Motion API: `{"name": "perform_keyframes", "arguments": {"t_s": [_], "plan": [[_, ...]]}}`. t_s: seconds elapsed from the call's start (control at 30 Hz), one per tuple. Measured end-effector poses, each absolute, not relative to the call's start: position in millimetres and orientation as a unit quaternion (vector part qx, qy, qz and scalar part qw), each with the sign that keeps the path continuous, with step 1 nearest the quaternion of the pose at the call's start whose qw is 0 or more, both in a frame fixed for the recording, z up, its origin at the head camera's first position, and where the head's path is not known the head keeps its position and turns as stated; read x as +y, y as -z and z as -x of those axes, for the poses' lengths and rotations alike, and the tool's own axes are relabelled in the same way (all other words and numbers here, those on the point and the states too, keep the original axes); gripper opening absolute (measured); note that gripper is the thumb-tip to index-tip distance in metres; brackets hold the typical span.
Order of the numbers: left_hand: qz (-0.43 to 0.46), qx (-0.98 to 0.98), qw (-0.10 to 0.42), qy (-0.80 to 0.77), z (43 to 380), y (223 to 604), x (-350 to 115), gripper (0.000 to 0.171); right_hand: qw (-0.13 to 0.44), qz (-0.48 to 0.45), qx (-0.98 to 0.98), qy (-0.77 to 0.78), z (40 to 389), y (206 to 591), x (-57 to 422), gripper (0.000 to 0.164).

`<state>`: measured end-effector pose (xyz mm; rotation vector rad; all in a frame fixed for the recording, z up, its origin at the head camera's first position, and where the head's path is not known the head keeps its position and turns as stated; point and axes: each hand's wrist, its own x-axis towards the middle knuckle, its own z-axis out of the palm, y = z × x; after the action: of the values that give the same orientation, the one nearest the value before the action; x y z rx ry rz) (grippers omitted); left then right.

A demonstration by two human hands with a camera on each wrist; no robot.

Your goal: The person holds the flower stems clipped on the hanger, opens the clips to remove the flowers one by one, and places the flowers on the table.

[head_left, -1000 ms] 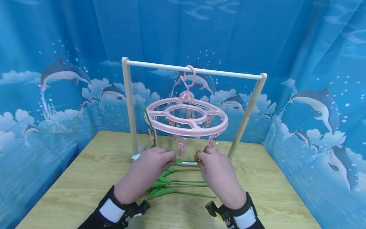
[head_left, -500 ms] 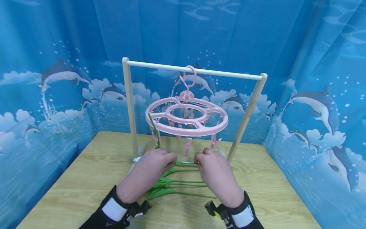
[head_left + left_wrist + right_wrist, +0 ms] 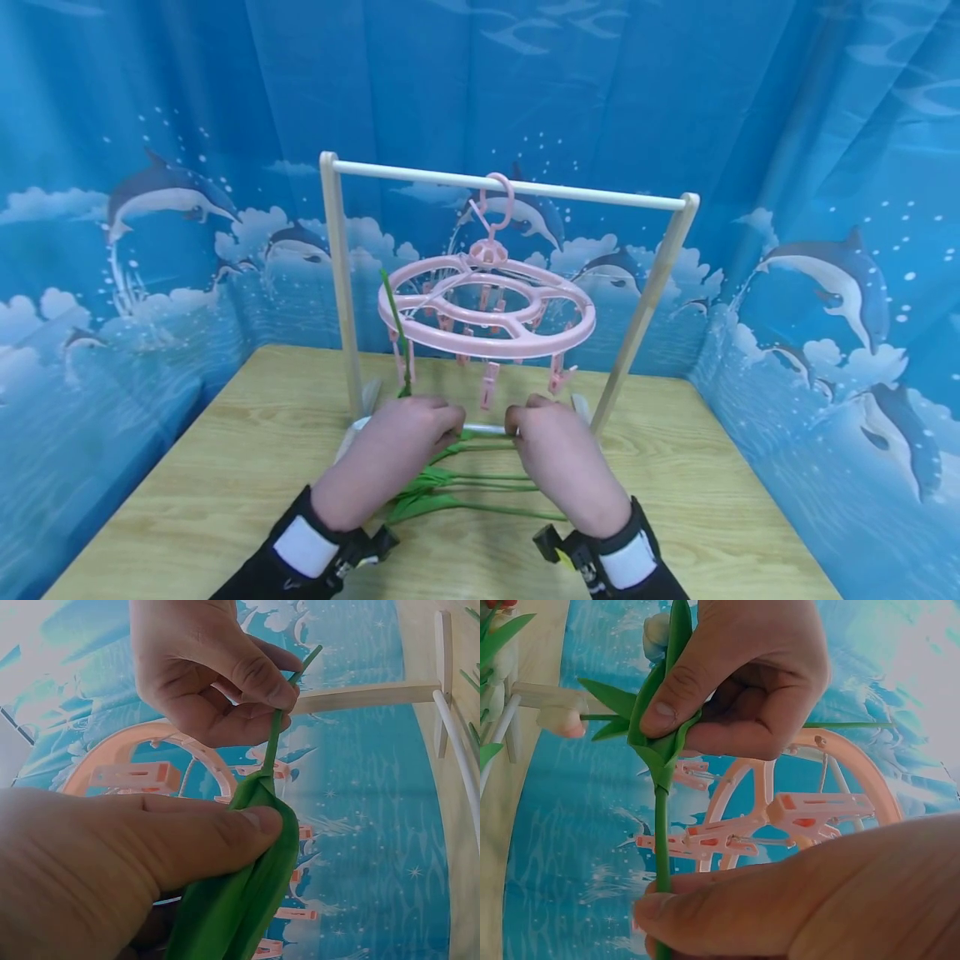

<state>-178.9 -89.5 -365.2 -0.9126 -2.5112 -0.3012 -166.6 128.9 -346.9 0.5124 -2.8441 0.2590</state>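
Observation:
My left hand pinches the leaves of an artificial tulip between thumb and fingers. My right hand pinches the same tulip's thin green stem, near its end. A white bud shows beyond the left hand in the right wrist view. Behind both hands hangs a round pink clip hanger, with clothes pegs dangling under its rings. Another tulip's green stem stands up at the hanger's left side; a pale pink-white tulip head shows in the right wrist view.
The hanger hooks over the white bar of a wooden rack. Several more tulips with green stems lie on the wooden table below my hands. A blue dolphin curtain surrounds the table.
My right hand has shifted slightly left and down, nearer the left hand. The left hand has moved slightly right. The hanger and its dangling pegs have turned and swayed a little.

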Motion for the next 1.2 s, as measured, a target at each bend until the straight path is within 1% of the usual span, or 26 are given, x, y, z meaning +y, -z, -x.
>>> {"name": "perform_keyframes", "arguments": {"t_s": [0.2, 0.43, 0.67, 0.93, 1.2], "plan": [[0.322, -0.919, 0.199, 0.107, 179, 366, -89, 0.017, 0.108, -0.175, -0.974, -0.090, 166, 349, 128, 0.011], [0.322, -0.922, 0.193, 0.092, 183, 371, -89, 0.012, 0.101, -0.182, -0.974, -0.086, 167, 352, 127, 0.012], [0.325, -0.923, 0.188, 0.084, 185, 374, -89, 0.008, 0.106, -0.190, -0.973, -0.073, 170, 355, 126, 0.010], [0.325, -0.926, 0.170, 0.089, 187, 376, -88, 0.008, 0.097, -0.192, -0.974, -0.071, 172, 358, 126, 0.010], [0.316, -0.933, 0.153, 0.085, 189, 376, -88, 0.011, 0.074, -0.186, -0.977, -0.076, 175, 361, 126, 0.009]]}}
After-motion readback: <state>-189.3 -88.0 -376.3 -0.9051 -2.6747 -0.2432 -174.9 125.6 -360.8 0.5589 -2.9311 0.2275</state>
